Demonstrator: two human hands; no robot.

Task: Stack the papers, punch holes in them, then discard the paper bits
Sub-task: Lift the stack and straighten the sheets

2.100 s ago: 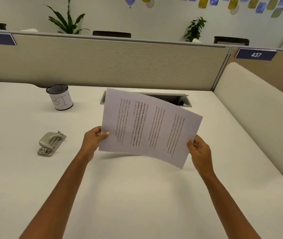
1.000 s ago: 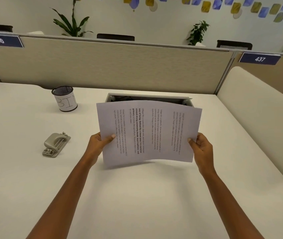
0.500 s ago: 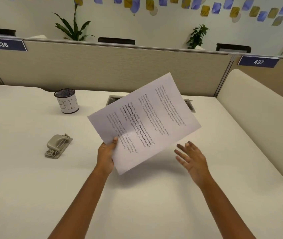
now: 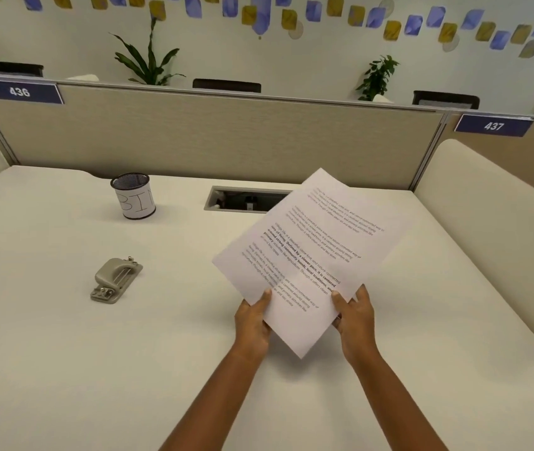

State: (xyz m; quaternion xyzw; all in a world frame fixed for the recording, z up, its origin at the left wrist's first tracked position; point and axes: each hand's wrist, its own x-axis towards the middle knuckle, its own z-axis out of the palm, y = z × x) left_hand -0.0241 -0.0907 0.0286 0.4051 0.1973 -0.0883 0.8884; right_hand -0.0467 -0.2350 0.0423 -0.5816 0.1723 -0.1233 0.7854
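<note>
Papers: printed sheets held above the desk, right of centre, rotated so a corner points down toward 6 o'clock and the far corner toward 1 o'clock. Sheet count not readable; edges look roughly flush.

Left hand pinches the lower-left edge, thumb on top. Right hand pinches the lower-right edge, thumb on top. Both are closed on the papers.

Step in hand, as judged: squaring the stack before punching. To do well: loosen both pinches slightly, tap one long edge on the desk until the sheets sit flush, then re-clamp without letting them fan.

Hole punch lies at 9 o'clock from the papers, well apart, untouched. Mesh cup marked BIN stands at 10 o'clock, farther back, for the bits. Cable slot sits partly behind the papers.
</note>
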